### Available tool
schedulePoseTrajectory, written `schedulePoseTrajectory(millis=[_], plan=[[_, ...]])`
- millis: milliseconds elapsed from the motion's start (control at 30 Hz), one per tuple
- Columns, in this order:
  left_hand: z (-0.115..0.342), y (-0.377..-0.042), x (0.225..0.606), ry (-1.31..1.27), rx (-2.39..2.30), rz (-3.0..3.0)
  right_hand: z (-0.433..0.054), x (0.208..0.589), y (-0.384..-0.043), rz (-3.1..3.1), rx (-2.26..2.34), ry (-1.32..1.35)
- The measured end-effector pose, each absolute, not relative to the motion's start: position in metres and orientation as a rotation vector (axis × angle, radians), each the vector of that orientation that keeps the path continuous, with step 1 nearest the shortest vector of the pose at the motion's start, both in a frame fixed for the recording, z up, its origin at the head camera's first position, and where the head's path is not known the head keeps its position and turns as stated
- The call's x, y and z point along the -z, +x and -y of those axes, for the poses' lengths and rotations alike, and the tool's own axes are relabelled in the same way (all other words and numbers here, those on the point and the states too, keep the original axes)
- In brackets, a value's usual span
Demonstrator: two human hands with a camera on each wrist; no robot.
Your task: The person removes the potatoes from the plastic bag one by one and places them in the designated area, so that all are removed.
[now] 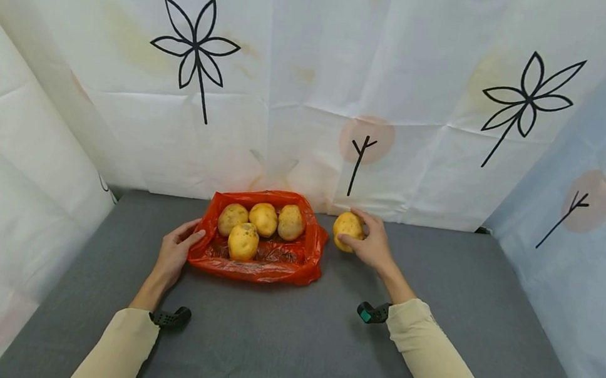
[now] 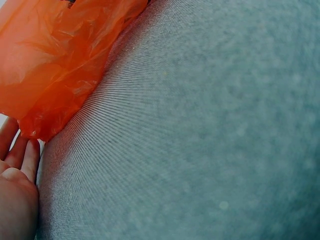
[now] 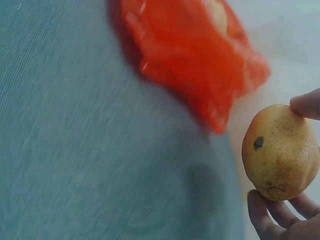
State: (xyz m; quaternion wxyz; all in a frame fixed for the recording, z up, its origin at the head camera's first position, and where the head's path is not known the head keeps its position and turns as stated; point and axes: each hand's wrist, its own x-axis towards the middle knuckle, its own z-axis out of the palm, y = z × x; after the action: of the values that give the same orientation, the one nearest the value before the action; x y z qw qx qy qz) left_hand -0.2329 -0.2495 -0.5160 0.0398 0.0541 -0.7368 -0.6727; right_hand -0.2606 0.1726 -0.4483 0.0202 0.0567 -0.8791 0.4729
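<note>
A red plastic bag (image 1: 270, 271) lies wide open at the table's back, with several yellow potatoes inside, one potato (image 1: 243, 242) sitting in front of the others. At the bag's left end, my left hand (image 1: 175, 252) holds the edge between thumb and fingers. In the left wrist view, the fingertips (image 2: 31, 150) meet the bag's lower corner. Just right of the bag, my right hand (image 1: 370, 241) grips another potato (image 1: 347, 231) between thumb and fingers. The right wrist view shows a dark spot on this potato (image 3: 280, 152), which is held above the table.
Grey cloth covers the table (image 1: 273, 343). Behind it hangs a white curtain (image 1: 304, 88) with black plant drawings, and similar curtains stand at both sides. A dark wrist camera (image 1: 172, 318) is strapped to the left wrist, another wrist camera (image 1: 373, 313) to the right.
</note>
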Motion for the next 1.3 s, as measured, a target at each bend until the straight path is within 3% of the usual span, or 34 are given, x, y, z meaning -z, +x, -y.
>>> schedulePoseTrajectory(millis=[367, 1300], plan=[[0.249, -0.233, 0.516, 0.176, 2.059, 2.27, -0.185, 0.473, -0.263, 2.817, -1.405, 0.132], [0.249, -0.234, 0.519, 0.187, 2.068, 2.252, -0.184, 0.476, -0.265, 2.864, -1.42, 0.155]])
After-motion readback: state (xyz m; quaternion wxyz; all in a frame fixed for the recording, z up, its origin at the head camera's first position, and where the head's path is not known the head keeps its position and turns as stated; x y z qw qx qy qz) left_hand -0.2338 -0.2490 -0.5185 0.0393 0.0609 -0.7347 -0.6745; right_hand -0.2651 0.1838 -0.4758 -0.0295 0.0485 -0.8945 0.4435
